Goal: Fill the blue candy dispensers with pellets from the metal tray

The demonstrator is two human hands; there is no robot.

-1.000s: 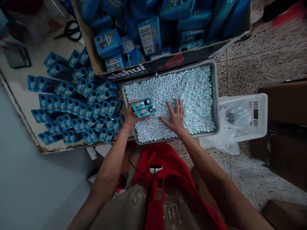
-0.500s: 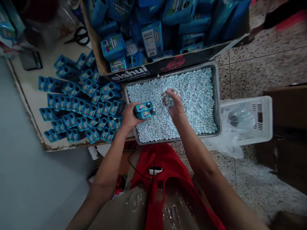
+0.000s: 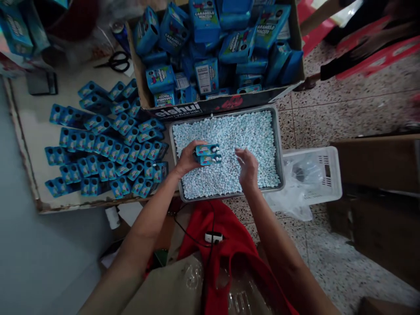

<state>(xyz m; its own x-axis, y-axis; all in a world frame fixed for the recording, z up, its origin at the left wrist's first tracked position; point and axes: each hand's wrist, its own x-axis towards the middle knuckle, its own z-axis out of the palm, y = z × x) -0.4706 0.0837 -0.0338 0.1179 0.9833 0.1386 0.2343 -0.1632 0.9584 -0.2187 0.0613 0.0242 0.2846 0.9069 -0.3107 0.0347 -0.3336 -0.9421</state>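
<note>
A metal tray is full of small pale blue and white candies. Over its left part my left hand is wrapped round two small blue boxes, side by side, with white candies showing at their round openings. My right hand hovers above the candies right of the boxes, its fingers apart and curved, with nothing visible in it. Many more blue boxes stand in rows on the table left of the tray.
Behind the tray, a cardboard box holds larger blue cartons. Black scissors lie at the back left. A white basket with clear plastic is at the right. Another person's arm shows at the upper right.
The handful of candies has left my right hand, which has opened. My left hand has moved right with the boxes, whose openings now show more candies. The camera view has shifted.
</note>
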